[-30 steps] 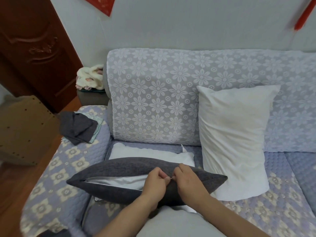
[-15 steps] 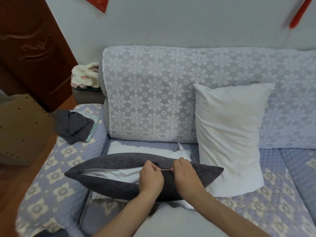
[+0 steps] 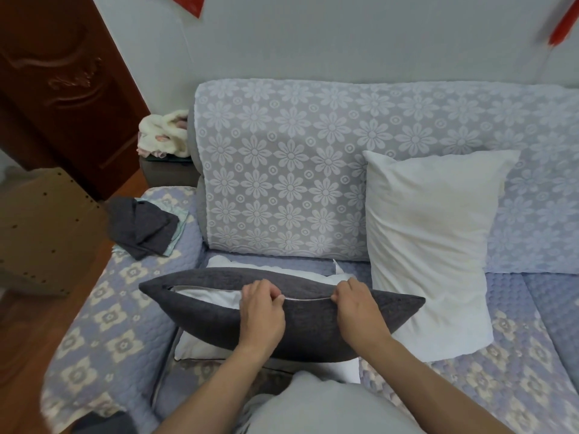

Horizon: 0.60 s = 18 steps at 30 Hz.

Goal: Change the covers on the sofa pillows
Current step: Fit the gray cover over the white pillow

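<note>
Lying under both hands (image 3: 262,311) (image 3: 357,308), the grey-covered pillow (image 3: 313,330), zip edge pinched

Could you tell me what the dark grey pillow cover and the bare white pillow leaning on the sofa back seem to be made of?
The dark grey pillow cover looks like a thick, matte, chenille-like woven fabric: its surface is nubby and slightly fuzzy, with no sheen. The bare white pillow seems to have a thin, smooth cotton or synthetic shell, softly creased over the filling; the exact fibre cannot be told.
</note>
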### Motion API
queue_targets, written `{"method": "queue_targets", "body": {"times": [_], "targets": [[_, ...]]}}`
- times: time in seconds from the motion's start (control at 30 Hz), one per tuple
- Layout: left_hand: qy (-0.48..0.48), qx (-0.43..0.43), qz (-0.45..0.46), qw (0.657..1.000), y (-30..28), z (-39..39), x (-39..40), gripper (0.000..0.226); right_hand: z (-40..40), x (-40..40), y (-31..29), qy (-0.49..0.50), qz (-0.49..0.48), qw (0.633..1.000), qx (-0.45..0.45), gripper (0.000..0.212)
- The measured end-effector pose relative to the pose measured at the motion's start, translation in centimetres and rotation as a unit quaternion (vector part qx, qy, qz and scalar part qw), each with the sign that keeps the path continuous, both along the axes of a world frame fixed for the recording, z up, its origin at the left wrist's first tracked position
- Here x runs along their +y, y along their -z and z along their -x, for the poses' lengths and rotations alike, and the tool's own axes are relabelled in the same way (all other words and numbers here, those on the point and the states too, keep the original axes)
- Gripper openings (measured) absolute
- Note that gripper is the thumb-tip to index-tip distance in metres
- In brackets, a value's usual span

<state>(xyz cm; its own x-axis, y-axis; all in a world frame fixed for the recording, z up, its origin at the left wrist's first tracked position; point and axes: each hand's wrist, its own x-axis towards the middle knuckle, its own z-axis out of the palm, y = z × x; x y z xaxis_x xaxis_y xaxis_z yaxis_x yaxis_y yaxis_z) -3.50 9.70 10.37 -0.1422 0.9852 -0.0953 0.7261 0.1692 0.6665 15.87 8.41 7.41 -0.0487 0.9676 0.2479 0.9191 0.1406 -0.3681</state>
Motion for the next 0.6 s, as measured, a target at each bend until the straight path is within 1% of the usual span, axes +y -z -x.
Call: {"method": "queue_targets", "body": {"times": [0.03,0.1,0.2,0.3,0.4,0.53,0.57,0.6], "targets": [[-0.007,-0.038,0.023,0.999,0.1,-0.2,-0.3,0.014,-0.2,0.0,0.2,0.005,0.009,1.0,0.004,0.034],[-0.059,-0.11,0.08,0.989,0.6,-0.3,-0.8,0.012,-0.2,-0.3,0.6,0.013,0.031,0.999,0.013,0.03],[-0.125,-0.141,0.125,0.974,1.3,-0.4,-1.0,0.011,0.1,-0.7,1.1,0.02,0.065,0.998,0.012,0.019],[-0.182,-0.205,0.159,0.949,1.1,-0.6,-0.6,0.007,0.2,-0.6,1.2,0.031,0.069,0.997,0.015,0.02],[-0.183,-0.274,0.194,0.924,1.2,-0.4,-0.3,0.005,0.1,-0.5,1.0,0.041,0.082,0.996,0.016,0.022],[-0.14,-0.403,0.238,0.873,1.8,0.7,-0.2,0.008,-0.2,-0.5,1.0,0.044,0.109,0.993,0.017,0.021],[-0.128,-0.407,0.234,0.874,1.8,1.0,-0.2,0.01,-0.2,-0.5,0.9,0.036,0.116,0.992,0.016,0.019],[-0.111,-0.396,0.228,0.883,1.9,1.3,-0.2,0.011,-0.1,-0.5,0.9,0.029,0.125,0.992,0.015,0.016]]}}
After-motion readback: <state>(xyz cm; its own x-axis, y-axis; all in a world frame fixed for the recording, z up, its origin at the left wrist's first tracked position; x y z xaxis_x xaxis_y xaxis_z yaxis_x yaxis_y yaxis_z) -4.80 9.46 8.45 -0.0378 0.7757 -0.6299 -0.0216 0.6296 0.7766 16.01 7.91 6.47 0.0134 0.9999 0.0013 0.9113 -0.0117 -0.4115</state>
